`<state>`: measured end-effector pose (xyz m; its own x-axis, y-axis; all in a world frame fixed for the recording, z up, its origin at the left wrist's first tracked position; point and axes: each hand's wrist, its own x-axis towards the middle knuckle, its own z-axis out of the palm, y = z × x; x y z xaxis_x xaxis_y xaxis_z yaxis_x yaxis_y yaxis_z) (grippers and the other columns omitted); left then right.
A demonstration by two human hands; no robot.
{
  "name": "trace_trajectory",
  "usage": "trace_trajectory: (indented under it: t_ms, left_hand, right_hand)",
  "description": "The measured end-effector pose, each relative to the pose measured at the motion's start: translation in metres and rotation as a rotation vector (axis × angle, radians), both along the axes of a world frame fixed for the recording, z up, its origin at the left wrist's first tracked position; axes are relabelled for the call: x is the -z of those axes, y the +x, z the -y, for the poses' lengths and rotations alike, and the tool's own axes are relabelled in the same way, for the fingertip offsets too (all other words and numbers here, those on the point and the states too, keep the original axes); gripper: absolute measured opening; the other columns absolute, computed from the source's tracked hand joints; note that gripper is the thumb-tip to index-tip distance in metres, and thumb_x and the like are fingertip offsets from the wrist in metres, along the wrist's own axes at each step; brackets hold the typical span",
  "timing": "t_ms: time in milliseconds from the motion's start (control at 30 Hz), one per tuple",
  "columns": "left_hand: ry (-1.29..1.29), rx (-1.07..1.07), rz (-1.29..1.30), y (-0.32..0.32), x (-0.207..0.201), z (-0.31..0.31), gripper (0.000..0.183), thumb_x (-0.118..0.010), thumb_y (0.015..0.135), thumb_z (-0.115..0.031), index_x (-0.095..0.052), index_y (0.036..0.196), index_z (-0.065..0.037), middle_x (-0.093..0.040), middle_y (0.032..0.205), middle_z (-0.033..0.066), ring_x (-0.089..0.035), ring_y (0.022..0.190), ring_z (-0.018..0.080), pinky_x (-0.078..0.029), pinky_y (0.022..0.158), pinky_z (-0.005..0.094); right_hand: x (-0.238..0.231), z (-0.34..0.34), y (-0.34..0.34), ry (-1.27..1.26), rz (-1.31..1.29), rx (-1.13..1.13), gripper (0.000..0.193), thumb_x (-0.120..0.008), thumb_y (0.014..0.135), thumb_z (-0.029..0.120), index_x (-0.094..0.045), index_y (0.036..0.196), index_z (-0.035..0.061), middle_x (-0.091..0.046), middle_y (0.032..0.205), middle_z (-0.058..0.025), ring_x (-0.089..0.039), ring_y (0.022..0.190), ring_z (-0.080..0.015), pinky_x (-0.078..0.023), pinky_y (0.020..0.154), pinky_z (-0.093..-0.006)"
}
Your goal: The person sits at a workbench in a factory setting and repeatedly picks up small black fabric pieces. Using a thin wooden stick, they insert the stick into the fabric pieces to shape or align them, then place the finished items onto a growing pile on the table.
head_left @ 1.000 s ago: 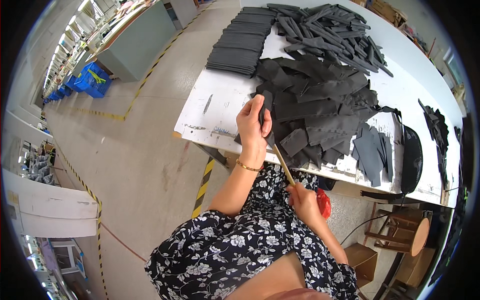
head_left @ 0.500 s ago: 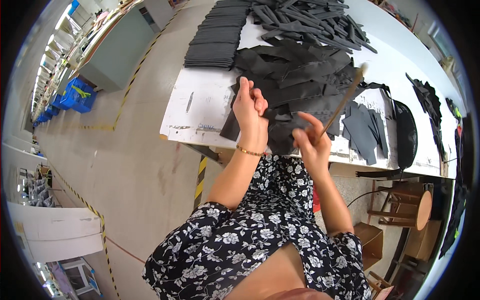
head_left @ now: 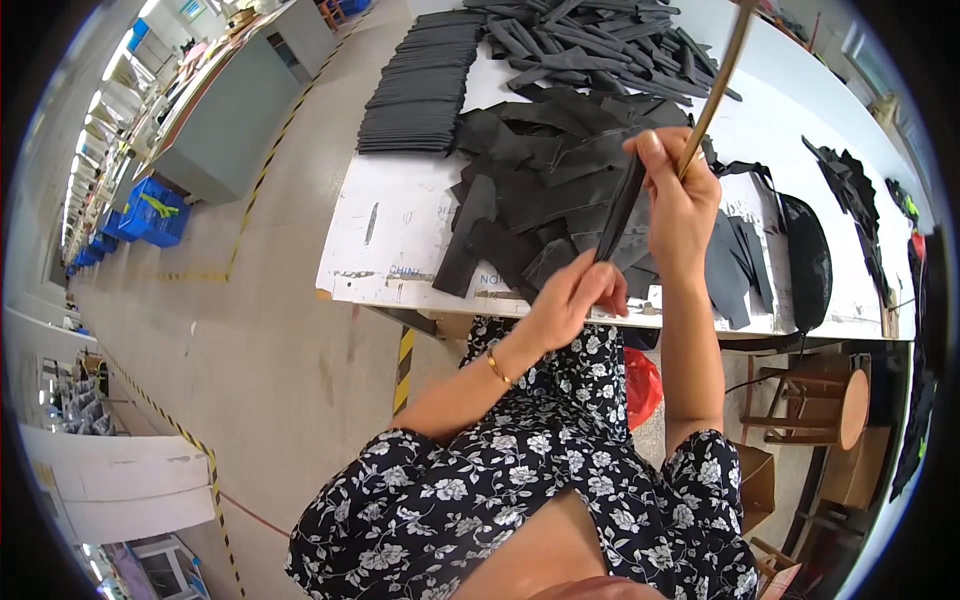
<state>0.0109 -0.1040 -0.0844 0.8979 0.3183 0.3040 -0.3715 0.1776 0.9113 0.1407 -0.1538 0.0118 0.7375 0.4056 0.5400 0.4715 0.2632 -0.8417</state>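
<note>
A narrow black fabric strip point(head_left: 622, 208) is stretched between my hands above the near edge of the table. Its lower end is pinched in my left hand point(head_left: 572, 302), closed by the front edge. My right hand point(head_left: 684, 200), farther up, grips the strip's other end between thumb and fingers. That same hand also holds a thin brown stick point(head_left: 722, 82), which points up and away and runs out of the picture at the top. Beneath and beyond the strip lies a loose heap of flat black fabric pieces point(head_left: 545, 150).
Neatly stacked black strips point(head_left: 415, 95) stand at the far left of the white table point(head_left: 365, 235). Narrow black tubes point(head_left: 600, 45) lie piled at the back. To the right are flat dark pieces point(head_left: 735, 275) and a black mesh item point(head_left: 805, 265). A wooden stool point(head_left: 850, 410) stands below right.
A black strip is now held between both hands. My right hand has moved up and away with the stick; my left has come nearer and to the right.
</note>
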Motion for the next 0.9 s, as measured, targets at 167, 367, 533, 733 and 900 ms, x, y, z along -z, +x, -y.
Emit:
trace_trajectory:
  t_ms: [167, 367, 533, 733, 900]
  left_hand:
    - [-0.161, 0.128, -0.1, -0.016, 0.007, 0.022, 0.035, -0.031, 0.105, -0.024, -0.044, 0.079, -0.003, -0.06, 0.08, 0.0111, -0.063, 0.067, 0.0176, -0.052, 0.056, 0.027]
    - [0.04, -0.096, -0.032, -0.042, 0.04, 0.028, 0.029, -0.034, 0.103, -0.022, -0.051, 0.089, -0.003, -0.062, 0.081, 0.0119, -0.061, 0.065, 0.0164, -0.05, 0.056, 0.0279]
    - [-0.05, -0.455, 0.177, 0.007, -0.062, -0.029, 0.017, -0.057, 0.096, -0.015, -0.061, 0.102, 0.0, -0.062, 0.085, 0.0025, -0.056, 0.075, 0.0077, -0.044, 0.066, 0.0196]
    - [-0.096, -0.379, 0.108, 0.02, -0.044, -0.047, 0.014, -0.068, 0.09, -0.01, -0.063, 0.1, -0.001, -0.057, 0.082, -0.0061, -0.048, 0.071, -0.0009, -0.037, 0.062, 0.015]
    - [-0.287, -0.399, 0.099, 0.022, -0.033, -0.037, 0.013, -0.062, 0.094, -0.012, -0.06, 0.102, -0.001, -0.054, 0.085, -0.0055, -0.047, 0.074, -0.0004, -0.037, 0.065, 0.0157]
  right_hand:
    - [-0.01, -0.016, 0.006, 0.143, -0.009, 0.137, 0.019, -0.064, 0.093, 0.016, -0.069, 0.083, -0.0002, -0.055, 0.072, 0.0032, -0.044, 0.061, -0.004, -0.034, 0.055, -0.021]
    - [-0.044, -0.002, 0.049, 0.163, -0.189, -0.019, 0.023, -0.064, 0.094, 0.024, -0.073, 0.089, 0.0033, -0.061, 0.07, 0.0045, -0.049, 0.063, -0.0011, -0.037, 0.054, -0.0172]
    - [-0.019, -0.011, 0.008, -0.066, -0.097, -0.095, 0.02, -0.067, 0.091, 0.019, -0.071, 0.098, 0.0003, -0.065, 0.082, 0.0026, -0.053, 0.076, -0.0042, -0.042, 0.069, -0.0194]
    - [0.009, 0.006, -0.018, -0.034, -0.17, -0.219, 0.022, -0.071, 0.087, 0.013, -0.065, 0.103, -0.0006, -0.063, 0.086, 0.0009, -0.056, 0.079, -0.0056, -0.045, 0.074, -0.0194]
    - [0.036, 0.013, -0.024, -0.147, -0.318, -0.268, 0.014, -0.074, 0.084, 0.01, -0.065, 0.092, 0.0013, -0.062, 0.079, 0.0044, -0.054, 0.071, -0.0033, -0.043, 0.065, -0.0183]
